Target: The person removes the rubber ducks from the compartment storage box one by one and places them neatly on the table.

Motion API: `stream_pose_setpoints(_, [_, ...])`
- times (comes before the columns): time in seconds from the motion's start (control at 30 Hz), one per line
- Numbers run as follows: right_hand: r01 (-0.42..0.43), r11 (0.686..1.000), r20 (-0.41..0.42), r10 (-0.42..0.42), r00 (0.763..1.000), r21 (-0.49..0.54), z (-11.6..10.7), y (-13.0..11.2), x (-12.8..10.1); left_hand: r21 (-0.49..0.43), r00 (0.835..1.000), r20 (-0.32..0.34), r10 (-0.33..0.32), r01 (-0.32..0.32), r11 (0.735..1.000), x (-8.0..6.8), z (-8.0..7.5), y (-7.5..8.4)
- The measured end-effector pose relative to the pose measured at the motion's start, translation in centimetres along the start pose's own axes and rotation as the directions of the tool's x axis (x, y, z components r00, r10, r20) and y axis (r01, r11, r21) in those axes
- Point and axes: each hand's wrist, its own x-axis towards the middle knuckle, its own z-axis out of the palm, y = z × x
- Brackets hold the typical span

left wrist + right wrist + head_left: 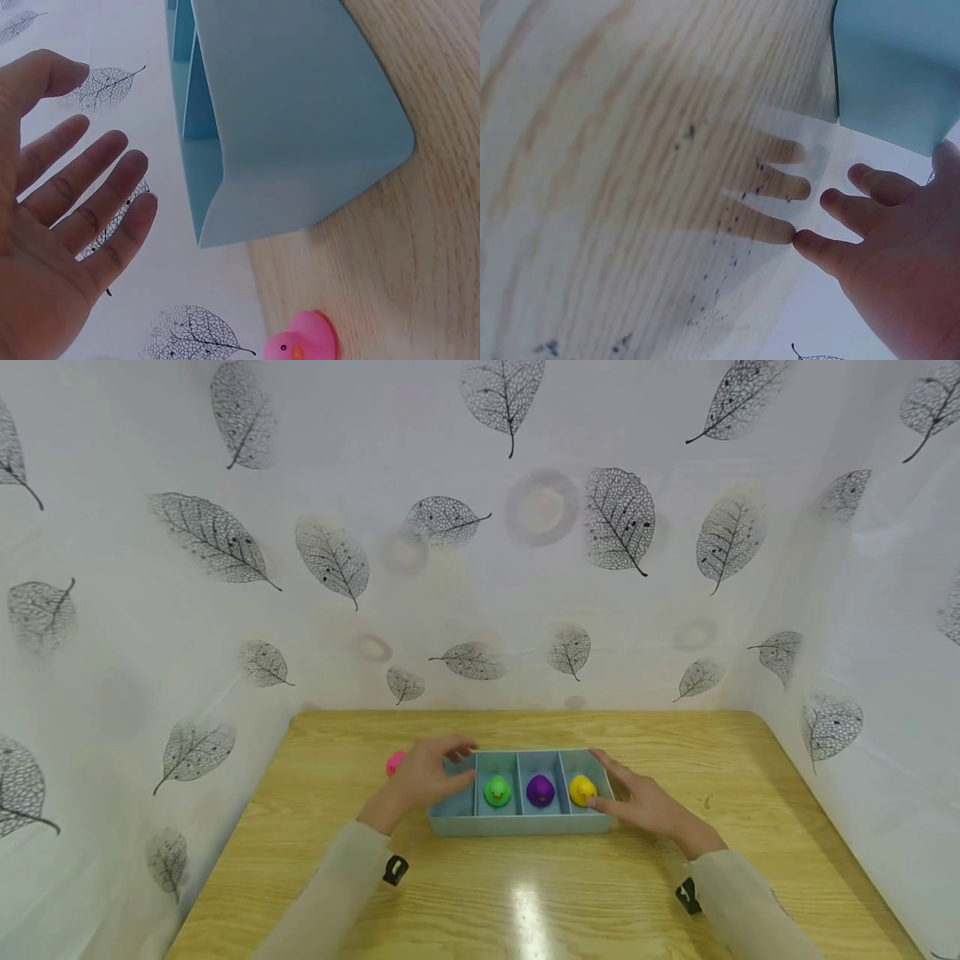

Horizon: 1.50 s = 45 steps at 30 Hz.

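Note:
A light blue box point(521, 825) with several compartments in a row stands on the table. From left to right, a green toy duck point(497, 792), a purple one point(540, 791) and a yellow one point(582, 791) sit in separate compartments. My left hand point(426, 770) hovers at the box's left end, partly covering the leftmost compartment; in the left wrist view its fingers point(101, 217) are loosely spread and hold nothing. My right hand point(645, 802) is at the right end, thumb over the rim beside the yellow duck; its other fingers point(855, 214) extend outside the box.
A pink toy duck point(304, 341) lies on the table to the left of the box, half hidden behind my left hand in the head view. The wooden table point(480, 893) meets a leaf-patterned white curtain point(480, 593) at the back and sides.

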Motion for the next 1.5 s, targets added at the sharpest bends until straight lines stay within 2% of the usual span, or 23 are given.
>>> stream_pose_setpoints(0.17, [0.000,1.000,-0.001,0.000,1.000,-0.001,0.0,0.0,0.0,-0.010,1.000,0.007,0.025,-0.025,1.000,0.3,0.5,0.0])
stream_pose_setpoints(0.37, [-0.004,1.000,-0.001,0.004,1.000,0.001,-0.1,0.0,-0.1,-0.007,0.998,0.048,0.038,-0.038,0.999,0.7,1.0,-0.3])
stream_pose_setpoints(0.6, [-0.007,1.000,-0.003,0.007,1.000,-0.001,0.0,0.1,-0.1,0.047,0.993,0.114,-0.022,0.017,0.999,0.9,1.5,0.1])
stream_pose_setpoints(0.8, [-0.017,1.000,0.001,0.018,1.000,-0.006,-0.1,0.1,-0.1,0.062,0.987,0.151,-0.049,0.040,0.997,1.1,1.9,0.2])
stream_pose_setpoints(1.17, [-0.011,1.000,0.007,0.011,1.000,-0.002,-0.1,-0.1,-0.2,0.102,0.983,0.174,-0.062,0.044,0.994,1.4,2.6,0.1])
stream_pose_setpoints(1.5, [-0.003,1.000,0.008,0.003,1.000,0.008,-0.1,-0.2,-0.1,0.157,0.976,0.212,-0.055,0.022,0.987,1.5,3.2,-0.3])
